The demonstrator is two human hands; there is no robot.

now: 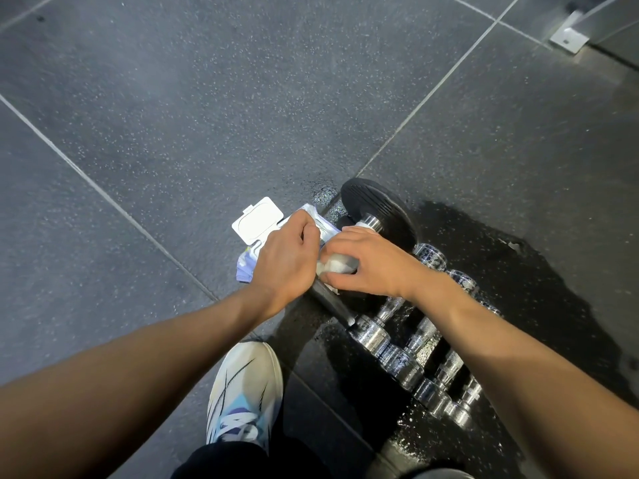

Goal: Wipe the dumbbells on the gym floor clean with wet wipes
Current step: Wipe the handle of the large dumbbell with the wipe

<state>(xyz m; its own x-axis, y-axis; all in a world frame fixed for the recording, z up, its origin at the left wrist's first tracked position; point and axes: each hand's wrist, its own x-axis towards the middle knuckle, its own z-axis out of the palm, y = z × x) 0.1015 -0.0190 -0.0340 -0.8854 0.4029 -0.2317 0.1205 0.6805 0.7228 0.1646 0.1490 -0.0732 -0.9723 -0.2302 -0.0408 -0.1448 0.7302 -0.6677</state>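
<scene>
Forearms [145,364] were bare. White sneaker [243,392] had black streaks and blue-purple accents — trousers [221,458] were black.

The wet wipes pack [246,267] lies under the left hand [283,261], its lid [257,221] beyond the knuckles. Just right, the right hand [375,264] holds a wipe [337,265] on a dumbbell [378,207]; smaller dumbbells [397,350] lie beneath that forearm.

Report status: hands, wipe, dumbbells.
Left hand on the open wipe pack, grip hidden. Right hand holds a wipe against the black dumbbell. Chrome dumbbells lie beside it; nothing blocks.
</scene>
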